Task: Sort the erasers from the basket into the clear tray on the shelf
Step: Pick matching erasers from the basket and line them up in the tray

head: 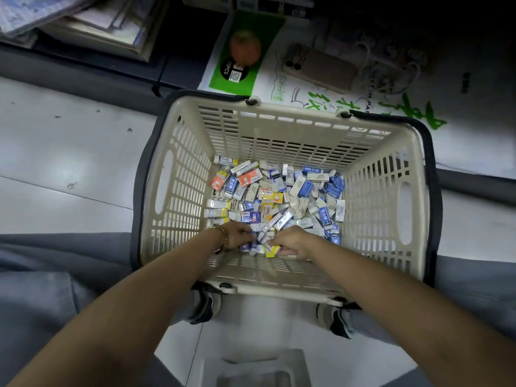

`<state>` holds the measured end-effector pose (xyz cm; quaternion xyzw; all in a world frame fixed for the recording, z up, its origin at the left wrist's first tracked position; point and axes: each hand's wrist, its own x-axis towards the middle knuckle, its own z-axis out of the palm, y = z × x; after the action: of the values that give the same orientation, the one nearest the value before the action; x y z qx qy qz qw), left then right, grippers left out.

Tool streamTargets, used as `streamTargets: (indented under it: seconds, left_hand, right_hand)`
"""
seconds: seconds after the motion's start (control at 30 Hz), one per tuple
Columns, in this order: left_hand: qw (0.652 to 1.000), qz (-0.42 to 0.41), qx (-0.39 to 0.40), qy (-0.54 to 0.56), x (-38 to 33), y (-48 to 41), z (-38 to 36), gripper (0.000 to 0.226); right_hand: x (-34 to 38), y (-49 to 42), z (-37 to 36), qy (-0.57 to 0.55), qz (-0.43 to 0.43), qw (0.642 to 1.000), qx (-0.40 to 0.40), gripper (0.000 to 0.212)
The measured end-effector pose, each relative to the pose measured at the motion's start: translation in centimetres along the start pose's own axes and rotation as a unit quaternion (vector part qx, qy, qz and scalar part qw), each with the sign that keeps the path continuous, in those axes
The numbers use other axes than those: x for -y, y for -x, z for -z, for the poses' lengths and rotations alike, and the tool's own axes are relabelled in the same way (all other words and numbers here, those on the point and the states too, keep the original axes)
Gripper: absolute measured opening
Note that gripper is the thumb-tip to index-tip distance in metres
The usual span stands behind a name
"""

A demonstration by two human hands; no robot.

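While both bare arms reach down into the cream slatted plastic basket (212, 99) with dark grey handles, the hands meet at the near edge of its floor. The left hand (237, 236), with a brown bead bracelet (223, 236) at the wrist, has its fingers curled down into the heap of small rectangular erasers (279, 191) in blue, white, yellow and orange paper sleeves. The right hand (290, 241), just beside it, is curled round several erasers too, a yellow-sleeved one showing at its fingertips. The rest of the erasers cover the basket floor from the near edge to the far wall. The basket stands on the pale tiled floor (69, 163), between two dark shoes (339, 321).
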<state>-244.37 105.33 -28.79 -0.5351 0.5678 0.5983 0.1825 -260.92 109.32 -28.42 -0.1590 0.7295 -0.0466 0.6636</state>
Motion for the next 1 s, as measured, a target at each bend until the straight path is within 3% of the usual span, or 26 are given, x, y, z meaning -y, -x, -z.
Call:
streamTargets:
  seconds: [0.07,0.13,0.2,0.27,0.4,0.53,0.63,0.7,0.8,0.9,1.0]
  left_hand:
    - [1.0,0.006,-0.001,0.016,-0.9,0.4,0.3,0.04]
    - [0.992,0.029,0.019,0.117,-2.0,0.6,0.3,0.05]
    - [0.948,0.056,0.073,0.304,-3.2,0.7,-0.1,0.057]
    - [0.905,0.059,0.086,0.412,-4.0,0.8,-0.2,0.058]
    - [0.891,0.021,0.078,0.447,-5.2,1.6,-0.1,0.054]
    - [0.909,0.001,0.078,0.408,-5.2,1.9,-0.4,0.059]
    - [0.92,-0.013,0.061,0.387,-5.0,1.8,-0.2,0.034]
    - [0.925,-0.008,0.031,0.379,-5.0,1.9,0.1,0.02]
    - [0.92,0.011,0.023,0.391,-4.8,1.7,0.2,0.03]
    - [0.924,0.027,0.024,0.38,-4.5,1.7,-0.1,0.027]
    - [0.922,0.036,0.035,0.384,-4.3,1.8,-0.1,0.014]
  right_hand:
    - [0.7,1.0,1.2,-0.028,0.014,0.998,0.054,0.052]
    - [1.4,1.7,2.6,-0.044,0.042,0.995,0.079,0.055]
    - [2.2,2.4,3.5,-0.094,0.064,0.989,0.091,0.054]
    - [2.5,2.9,4.3,-0.16,0.079,0.979,0.099,0.047]
    - [1.8,4.1,5.3,-0.223,0.097,0.962,0.126,0.036]
    - [0.7,4.7,5.7,-0.213,0.1,0.958,0.161,0.035]
    - [0.0,4.8,7.8,-0.097,0.119,0.982,0.113,0.031]
    - [-1.3,4.4,9.7,0.096,0.116,0.988,0.011,0.032]
    - [-3.4,3.4,10.4,0.353,0.078,0.932,-0.017,0.038]
    - [-3.7,2.7,9.0,0.41,0.061,0.91,-0.006,0.058]
    - [-3.6,2.2,8.8,0.413,0.074,0.907,-0.028,0.057]
